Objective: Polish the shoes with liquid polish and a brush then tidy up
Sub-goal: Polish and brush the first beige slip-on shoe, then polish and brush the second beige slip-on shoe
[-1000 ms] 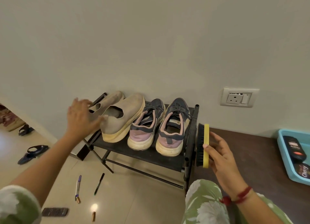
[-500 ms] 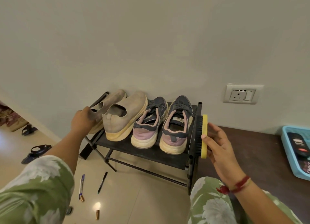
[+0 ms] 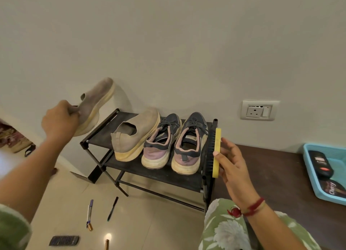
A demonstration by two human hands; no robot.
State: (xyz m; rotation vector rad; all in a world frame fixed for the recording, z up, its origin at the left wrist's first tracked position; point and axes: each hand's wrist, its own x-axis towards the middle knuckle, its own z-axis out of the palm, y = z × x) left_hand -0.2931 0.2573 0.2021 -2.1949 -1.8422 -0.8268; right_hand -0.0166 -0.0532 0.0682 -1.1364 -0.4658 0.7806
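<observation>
Left hand (image 3: 60, 122) grips the raised beige slip-on (image 3: 95, 101) by the heel collar, fingers curled round the back. The shoe is in the air, up and left of the shoe rack (image 3: 104, 137), toe tilted up toward the wall. Its mate, the second slip-on (image 3: 134, 137), sits on the rack beside a pair of sneakers (image 3: 176, 145).

Right hand (image 3: 232, 167) pinches the yellow-backed brush (image 3: 215, 152) between thumb and fingers, bristles facing left, just right of the rack.

Handling, my read:
- Slip-on looks light. The upper is soft and will cave under brush pressure; the thick sole is the stiff part.
- A heel-only hold leaves the toe free to swing. Better to put a hand inside the shoe or cup the sole.
- The matte upper will likely soak up liquid polish fast, so dose lightly.
- Brush is rigid and light; hold it by the long edges of the back.
- Polish bottle (image 3: 321, 163) lies in the blue tray (image 3: 327, 148) at the far right of the desk (image 3: 271, 174). Smooth plastic, so grab it round the body. Both hands are full, so one must be freed first.
</observation>
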